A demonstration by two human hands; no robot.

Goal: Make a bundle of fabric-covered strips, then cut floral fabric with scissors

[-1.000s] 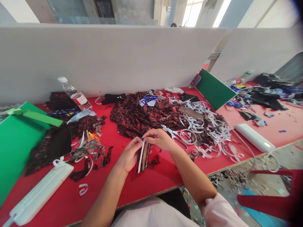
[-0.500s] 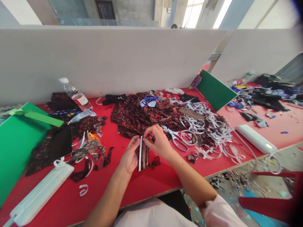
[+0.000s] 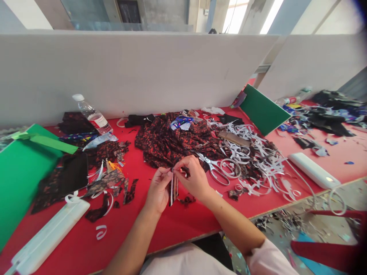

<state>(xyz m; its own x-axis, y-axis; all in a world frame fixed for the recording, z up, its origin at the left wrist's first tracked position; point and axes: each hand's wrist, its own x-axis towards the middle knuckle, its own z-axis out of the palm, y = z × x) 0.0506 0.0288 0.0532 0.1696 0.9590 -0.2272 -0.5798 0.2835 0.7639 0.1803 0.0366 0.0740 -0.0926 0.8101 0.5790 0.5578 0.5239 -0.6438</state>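
**Two hands pinch a narrow fabric strip over a cluttered red bench**

Head camera, looking forward and down: a person's left hand (image 3: 158, 189) and right hand (image 3: 192, 177) meet at the middle of a red bench (image 3: 183, 223). Between them hangs a narrow fabric strip (image 3: 172, 190), dark and patterned with a white edge, held upright just above the bench top. The fingers of both hands are closed on its upper end, left thumb and forefinger pinching from one side, right fingertips from the other, the two hands almost touching.

Just behind the hands lies a crumpled heap of dark cloth with red print (image 3: 174, 139). To its right, a pair of scissors (image 3: 216, 168) rests on the bench, close to the right hand, beside a tangle of white trimmings (image 3: 258, 160). Small dark scraps (image 3: 114, 179) are scattered to the left of the left hand. Farther left stand a plastic water bottle (image 3: 91, 114), tilted, and a green board (image 3: 20, 172). A long white bar (image 3: 46, 233) lies near the bench's front left edge. A grey partition (image 3: 137, 68) rises behind the bench.
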